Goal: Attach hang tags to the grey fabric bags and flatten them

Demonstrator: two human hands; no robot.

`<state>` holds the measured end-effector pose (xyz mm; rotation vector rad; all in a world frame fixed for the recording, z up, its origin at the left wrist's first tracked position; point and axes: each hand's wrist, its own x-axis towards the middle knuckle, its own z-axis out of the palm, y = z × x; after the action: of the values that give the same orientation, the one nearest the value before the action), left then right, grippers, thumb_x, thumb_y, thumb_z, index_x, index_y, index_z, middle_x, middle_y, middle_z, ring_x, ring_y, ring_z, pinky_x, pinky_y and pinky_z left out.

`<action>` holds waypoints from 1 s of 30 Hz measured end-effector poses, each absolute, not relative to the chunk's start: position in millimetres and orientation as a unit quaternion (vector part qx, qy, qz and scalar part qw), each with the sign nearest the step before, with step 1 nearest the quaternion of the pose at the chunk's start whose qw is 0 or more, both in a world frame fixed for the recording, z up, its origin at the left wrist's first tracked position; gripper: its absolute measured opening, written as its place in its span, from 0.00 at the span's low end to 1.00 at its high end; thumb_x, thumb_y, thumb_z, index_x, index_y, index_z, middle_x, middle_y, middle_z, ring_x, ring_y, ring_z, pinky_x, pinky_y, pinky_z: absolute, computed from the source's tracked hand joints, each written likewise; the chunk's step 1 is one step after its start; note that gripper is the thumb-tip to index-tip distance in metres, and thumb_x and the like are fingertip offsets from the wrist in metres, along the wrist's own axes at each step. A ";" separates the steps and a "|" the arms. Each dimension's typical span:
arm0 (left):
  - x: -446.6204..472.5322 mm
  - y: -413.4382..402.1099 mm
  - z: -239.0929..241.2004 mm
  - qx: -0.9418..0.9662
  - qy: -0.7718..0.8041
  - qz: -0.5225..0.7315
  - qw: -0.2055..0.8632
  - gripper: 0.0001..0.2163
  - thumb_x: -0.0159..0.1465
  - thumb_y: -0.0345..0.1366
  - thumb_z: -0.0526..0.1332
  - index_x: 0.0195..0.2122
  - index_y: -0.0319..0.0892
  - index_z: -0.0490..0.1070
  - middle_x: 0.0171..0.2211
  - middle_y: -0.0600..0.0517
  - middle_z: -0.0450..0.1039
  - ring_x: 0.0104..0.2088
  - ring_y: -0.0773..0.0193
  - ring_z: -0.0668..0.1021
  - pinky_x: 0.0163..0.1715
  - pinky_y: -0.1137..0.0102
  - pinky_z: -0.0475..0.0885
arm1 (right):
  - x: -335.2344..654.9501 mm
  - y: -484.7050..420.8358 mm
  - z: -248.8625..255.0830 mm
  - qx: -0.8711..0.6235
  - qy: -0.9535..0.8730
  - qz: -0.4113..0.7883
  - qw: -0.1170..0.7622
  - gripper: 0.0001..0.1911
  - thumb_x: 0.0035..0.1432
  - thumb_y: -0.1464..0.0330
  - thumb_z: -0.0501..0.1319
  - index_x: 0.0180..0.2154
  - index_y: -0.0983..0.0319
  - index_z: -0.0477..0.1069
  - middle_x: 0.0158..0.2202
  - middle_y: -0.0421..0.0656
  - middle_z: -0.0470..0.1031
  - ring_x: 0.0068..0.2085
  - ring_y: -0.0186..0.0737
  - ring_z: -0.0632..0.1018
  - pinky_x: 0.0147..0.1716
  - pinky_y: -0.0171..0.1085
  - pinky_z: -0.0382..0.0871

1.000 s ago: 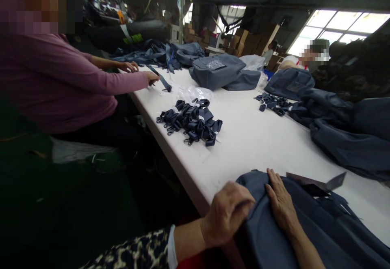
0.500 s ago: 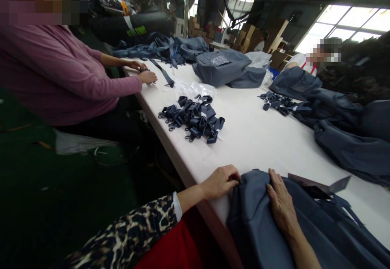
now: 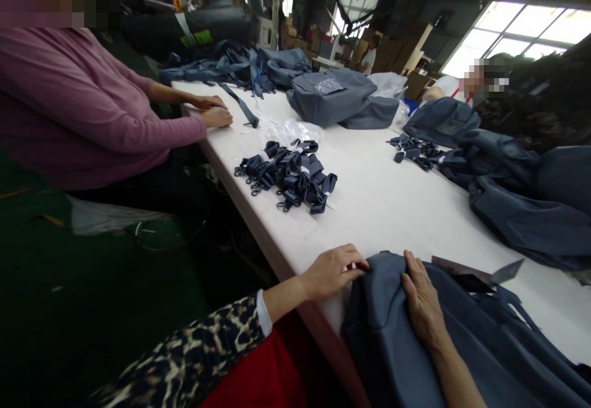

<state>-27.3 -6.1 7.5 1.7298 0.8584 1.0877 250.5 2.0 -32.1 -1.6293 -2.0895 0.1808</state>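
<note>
A dark blue-grey bag (image 3: pixel 480 340) lies at the near right of the table, over its edge. My left hand (image 3: pixel 330 271) is at the bag's left end, its bent thumb and fingers pinching the fabric there. Flat on the bag's upper side rests my right hand (image 3: pixel 423 306), fingers stretched out. A brown card or tag (image 3: pixel 457 266) sticks out at the bag's far side, beside a thin strap.
Bundled dark straps with hooks (image 3: pixel 295 174) lie mid-table, near clear plastic (image 3: pixel 293 130). Finished-looking bags (image 3: pixel 332 94) stand behind. More bags (image 3: pixel 521 217) and straps (image 3: pixel 418 149) lie on the right. A co-worker in a pink top (image 3: pixel 106 106) sits left; another person is far right.
The view has shifted slightly, so things sit a little further left and up. My left fingers have opened out slightly at the bag's end; my right hand stays on the fabric.
</note>
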 end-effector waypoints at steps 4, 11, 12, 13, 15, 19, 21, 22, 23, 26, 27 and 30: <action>-18.5 11.7 9.7 0.705 0.334 0.374 0.501 0.03 0.61 0.33 0.62 0.34 0.40 0.74 0.32 0.53 0.71 0.32 0.67 0.71 0.35 0.73 0.67 | 251.3 2.1 -32.9 -0.593 -0.765 0.064 0.242 0.30 0.69 0.55 0.40 0.68 0.57 0.47 0.69 0.44 0.52 0.69 0.45 0.51 0.66 0.54 0.48; -24.2 37.2 5.3 0.725 0.314 0.239 0.565 0.07 0.57 0.32 0.67 0.34 0.38 0.70 0.25 0.58 0.67 0.26 0.71 0.69 0.28 0.76 0.63 | 250.3 2.5 -33.4 -0.589 -0.769 0.063 0.242 0.30 0.69 0.55 0.41 0.68 0.57 0.48 0.69 0.45 0.52 0.69 0.45 0.51 0.66 0.55 0.48; -24.3 37.6 8.0 0.740 0.319 0.212 0.553 0.07 0.58 0.32 0.66 0.34 0.38 0.70 0.25 0.58 0.67 0.26 0.71 0.69 0.28 0.76 0.63 | 249.9 2.3 -33.1 -0.587 -0.770 0.061 0.242 0.30 0.69 0.55 0.41 0.68 0.56 0.48 0.69 0.45 0.52 0.69 0.46 0.51 0.66 0.55 0.48; -24.1 37.2 11.4 0.759 0.323 0.186 0.533 0.06 0.58 0.31 0.66 0.34 0.39 0.70 0.25 0.58 0.68 0.26 0.71 0.70 0.27 0.76 0.62 | 249.4 2.0 -32.7 -0.585 -0.772 0.059 0.241 0.30 0.69 0.55 0.41 0.68 0.56 0.48 0.69 0.45 0.52 0.69 0.46 0.51 0.66 0.55 0.49; -22.7 34.2 19.1 0.805 0.332 0.149 0.469 0.03 0.58 0.29 0.64 0.33 0.39 0.71 0.25 0.57 0.69 0.26 0.70 0.70 0.26 0.76 0.61 | 248.4 1.2 -31.7 -0.582 -0.775 0.051 0.240 0.30 0.69 0.55 0.41 0.68 0.55 0.48 0.69 0.45 0.52 0.69 0.46 0.51 0.66 0.55 0.49; -18.3 26.3 29.6 0.840 0.371 0.138 0.372 0.03 0.54 0.28 0.62 0.30 0.41 0.71 0.26 0.57 0.70 0.27 0.69 0.71 0.25 0.75 0.60 | 246.4 0.1 -30.2 -0.587 -0.773 0.043 0.237 0.29 0.69 0.56 0.41 0.68 0.55 0.48 0.69 0.45 0.52 0.69 0.46 0.52 0.65 0.55 0.50; -17.8 24.4 29.7 0.835 0.383 0.147 0.367 0.02 0.55 0.29 0.61 0.30 0.41 0.70 0.26 0.57 0.70 0.27 0.68 0.71 0.25 0.75 0.60 | 246.0 -0.1 -29.9 -0.590 -0.771 0.045 0.234 0.30 0.69 0.55 0.41 0.68 0.56 0.48 0.69 0.45 0.52 0.69 0.45 0.52 0.66 0.54 0.50; -18.3 24.1 28.5 0.831 0.385 0.157 0.369 0.02 0.55 0.30 0.61 0.30 0.41 0.70 0.26 0.57 0.70 0.27 0.69 0.71 0.25 0.75 0.60 | 245.9 -0.1 -29.8 -0.592 -0.770 0.048 0.233 0.30 0.69 0.55 0.41 0.68 0.57 0.48 0.69 0.45 0.52 0.69 0.45 0.52 0.66 0.54 0.50; -19.4 23.9 26.4 0.824 0.386 0.176 0.375 0.02 0.55 0.30 0.61 0.30 0.41 0.69 0.26 0.57 0.70 0.26 0.69 0.71 0.25 0.75 0.61 | 246.0 -0.1 -29.8 -0.593 -0.769 0.050 0.233 0.30 0.69 0.55 0.41 0.68 0.57 0.48 0.69 0.46 0.52 0.69 0.44 0.51 0.66 0.54 0.49; -23.9 22.0 16.0 0.752 0.397 0.246 0.466 0.03 0.55 0.29 0.60 0.30 0.41 0.67 0.24 0.58 0.67 0.23 0.71 0.70 0.22 0.77 0.63 | 246.6 0.0 -29.9 -0.595 -0.765 0.060 0.239 0.31 0.69 0.54 0.40 0.68 0.58 0.49 0.69 0.46 0.53 0.69 0.44 0.51 0.66 0.54 0.48; -25.2 20.4 11.7 0.710 0.401 0.261 0.518 0.02 0.56 0.29 0.59 0.31 0.41 0.66 0.22 0.59 0.66 0.20 0.72 0.70 0.21 0.78 0.64 | 246.8 0.0 -30.1 -0.595 -0.764 0.062 0.241 0.31 0.69 0.54 0.41 0.68 0.58 0.49 0.69 0.46 0.53 0.69 0.44 0.51 0.66 0.54 0.48; -26.9 12.6 0.2 0.578 0.409 0.283 0.647 0.03 0.60 0.34 0.58 0.33 0.41 0.64 0.18 0.61 0.63 0.14 0.72 0.70 0.16 0.78 0.66 | 247.0 0.2 -30.6 -0.593 -0.766 0.060 0.242 0.31 0.69 0.54 0.41 0.68 0.59 0.49 0.69 0.46 0.53 0.69 0.44 0.51 0.66 0.53 0.48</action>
<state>-26.9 12.6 0.2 1.3149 0.9294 0.6432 247.0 0.2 -30.6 -1.6203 -2.0935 0.1652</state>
